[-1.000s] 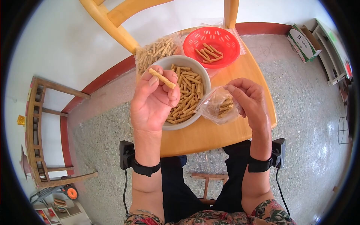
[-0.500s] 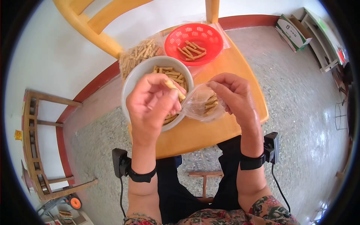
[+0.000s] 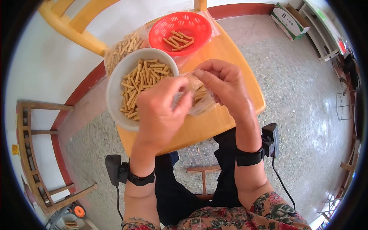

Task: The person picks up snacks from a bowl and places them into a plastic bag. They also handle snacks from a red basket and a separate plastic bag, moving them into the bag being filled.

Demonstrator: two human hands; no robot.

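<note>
My right hand [image 3: 226, 84] pinches the rim of a clear plastic bag [image 3: 201, 109] between thumb and fingers. Several tan stick snacks [image 3: 199, 94] lie inside the bag. At the bag's left side is my left hand [image 3: 163, 107], its thumb and forefinger apart at the bag's mouth. Motion smears its fingertips, and I cannot make out whether they hold a stick or the bag's edge. Left of the bag, partly behind my left hand, stands a pale bowl [image 3: 114, 99] with many stick snacks [image 3: 143, 78] in it.
Behind the bowl sit a red plastic basket [image 3: 205, 28] with several sticks and a larger clear bag of sticks [image 3: 124, 48]. All rest on a wooden chair seat [image 3: 237, 69]. A wooden frame [image 3: 27, 153] is at left, a cardboard box [image 3: 287, 23] at far right.
My left hand has turned over and moved down to the bag's mouth; the stick it held is out of sight. My right hand keeps its pinch. The whole view has shifted slightly.
</note>
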